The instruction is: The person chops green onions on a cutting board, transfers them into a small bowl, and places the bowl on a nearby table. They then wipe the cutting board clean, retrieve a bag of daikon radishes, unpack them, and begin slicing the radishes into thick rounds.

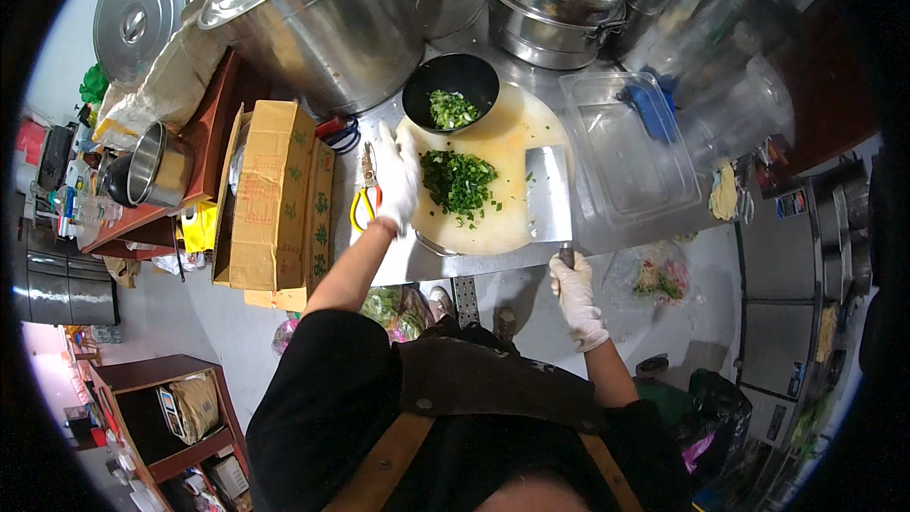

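My right hand, in a white glove, is closed around the dark handle of a cleaver. The broad blade lies over the right side of a round, pale cutting board. Chopped green onion is heaped on the board's left half, with loose bits around it. At the board's left edge is my gloved left hand, its fingers extended and holding nothing that I can see. A black bowl with lighter chopped green onion stands at the back of the board. Scissors with yellow and red handles lie beside my left hand.
A clear plastic tub stands right of the board. Cardboard boxes flank the left side. Behind are a large stockpot and a lidded steamer pot. A plastic bag of trimmings lies on the floor.
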Demonstrator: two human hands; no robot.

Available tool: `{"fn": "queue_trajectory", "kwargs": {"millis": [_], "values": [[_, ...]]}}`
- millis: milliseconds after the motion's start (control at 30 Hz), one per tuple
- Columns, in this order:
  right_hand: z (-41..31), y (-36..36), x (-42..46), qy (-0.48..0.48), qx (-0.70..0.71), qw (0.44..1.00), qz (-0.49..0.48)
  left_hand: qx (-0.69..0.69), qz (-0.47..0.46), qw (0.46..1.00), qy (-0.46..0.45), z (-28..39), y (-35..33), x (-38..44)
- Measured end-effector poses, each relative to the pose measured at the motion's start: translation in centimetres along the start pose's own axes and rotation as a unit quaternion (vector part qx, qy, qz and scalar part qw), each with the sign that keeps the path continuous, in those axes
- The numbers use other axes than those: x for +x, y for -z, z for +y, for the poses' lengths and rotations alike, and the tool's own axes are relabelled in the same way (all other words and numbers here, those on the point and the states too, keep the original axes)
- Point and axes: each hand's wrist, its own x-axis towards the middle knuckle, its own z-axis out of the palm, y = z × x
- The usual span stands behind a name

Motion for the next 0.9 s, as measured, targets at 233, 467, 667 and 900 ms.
{"fn": "queue_trajectory", "kwargs": {"millis": [233,467,667,900], "values": [[2.7,-4.5,0.0,-0.012,-0.048,0.998,-0.044,0.261,-0.098,0.957,-0.074,2.5,-1.8,-7.4],[4.9,-8.3,0.7,0.004,-0.105,0.994,-0.036,0.231,-0.106,0.962,-0.101,3.5,-5.0,-6.3],[3.0,-9.8,-1.1,-0.050,-0.019,0.996,-0.076,0.160,-0.067,0.974,-0.145,1.8,-6.3,-6.7],[-1.2,-6.8,-5.5,-0.026,-0.029,0.998,-0.043,0.102,-0.060,0.978,-0.174,7.3,-6.0,-8.5]]}}
